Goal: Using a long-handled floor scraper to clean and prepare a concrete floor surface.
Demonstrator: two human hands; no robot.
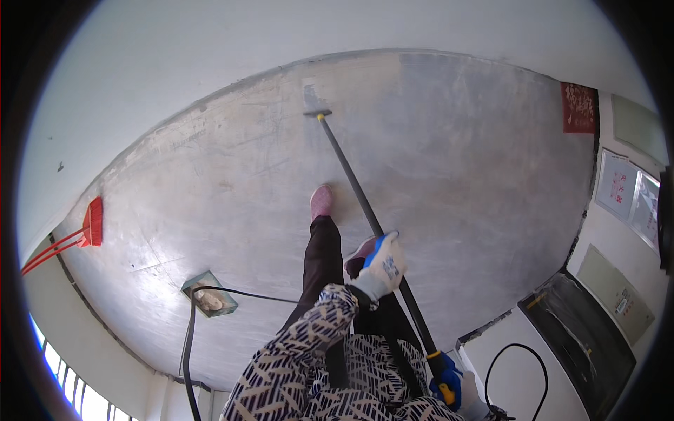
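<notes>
A long-handled floor scraper (354,176) slants across the picture, its flat blade (317,113) resting on the grey concrete floor (474,184) beside a dark grey patch (314,96). My left hand (383,266), in a white and blue work glove, is closed around the middle of the black pole. Lower down, my right hand (454,387) wraps the yellow and black end grip in a matching glove. One pink shoe (321,202) stands left of the pole; the other is partly hidden behind my left hand.
A red broom (93,223) leans at the far left. Near it on the floor sits an open box (209,297) with pale contents. A white wall (316,26) borders the far floor edge. To the right are a red sheet with writing (578,108) and a black plastic-covered object (579,326).
</notes>
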